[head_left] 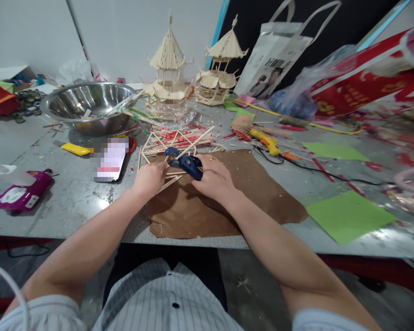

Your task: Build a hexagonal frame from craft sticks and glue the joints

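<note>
My right hand (215, 177) is closed around a dark blue hand cutter (189, 164), whose jaws point left toward my other hand. My left hand (151, 177), fingers pinched together, holds a thin wooden stick (167, 158) by the cutter's jaws. Both hands are above the left part of a brown paper sheet (262, 193). Loose pale sticks (170, 183) lie under and beside the left hand. Just beyond the hands is a pile of red-and-white and plain sticks (175, 138), some joined into angled frames.
Two stick pagodas (170, 62) stand at the back. On the left are a metal bowl (89, 124), a yellow utility knife (76, 149), a phone (111, 160) and a purple packet (24, 191). Rightward lie a yellow glue gun (267, 141) with its black cord and green paper (348, 216).
</note>
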{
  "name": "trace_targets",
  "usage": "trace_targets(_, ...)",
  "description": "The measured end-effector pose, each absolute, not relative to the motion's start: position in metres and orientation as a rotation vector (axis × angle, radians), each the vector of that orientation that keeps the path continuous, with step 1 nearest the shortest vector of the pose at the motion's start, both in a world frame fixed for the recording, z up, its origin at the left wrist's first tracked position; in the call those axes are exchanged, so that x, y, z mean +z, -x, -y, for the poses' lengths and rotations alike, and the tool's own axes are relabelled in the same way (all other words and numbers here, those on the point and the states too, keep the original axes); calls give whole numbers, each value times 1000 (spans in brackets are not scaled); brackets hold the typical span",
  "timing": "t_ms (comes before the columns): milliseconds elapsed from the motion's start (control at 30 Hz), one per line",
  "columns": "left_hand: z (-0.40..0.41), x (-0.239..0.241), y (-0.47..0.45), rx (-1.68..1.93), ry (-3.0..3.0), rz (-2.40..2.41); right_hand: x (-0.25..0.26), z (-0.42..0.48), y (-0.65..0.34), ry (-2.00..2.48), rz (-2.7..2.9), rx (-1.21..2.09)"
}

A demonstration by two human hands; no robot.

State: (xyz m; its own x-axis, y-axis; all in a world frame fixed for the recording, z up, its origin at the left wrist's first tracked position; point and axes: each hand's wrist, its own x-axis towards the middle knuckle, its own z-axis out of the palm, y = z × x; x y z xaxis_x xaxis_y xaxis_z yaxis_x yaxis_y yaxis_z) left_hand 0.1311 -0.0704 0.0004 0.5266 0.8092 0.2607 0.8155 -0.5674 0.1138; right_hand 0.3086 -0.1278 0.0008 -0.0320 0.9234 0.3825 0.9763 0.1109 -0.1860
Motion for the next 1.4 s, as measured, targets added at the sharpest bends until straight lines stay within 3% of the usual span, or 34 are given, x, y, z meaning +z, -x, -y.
trace_targets(1400,74,10,-130,-325,2951,1484,-3,123,-312,1986,2036,-40)
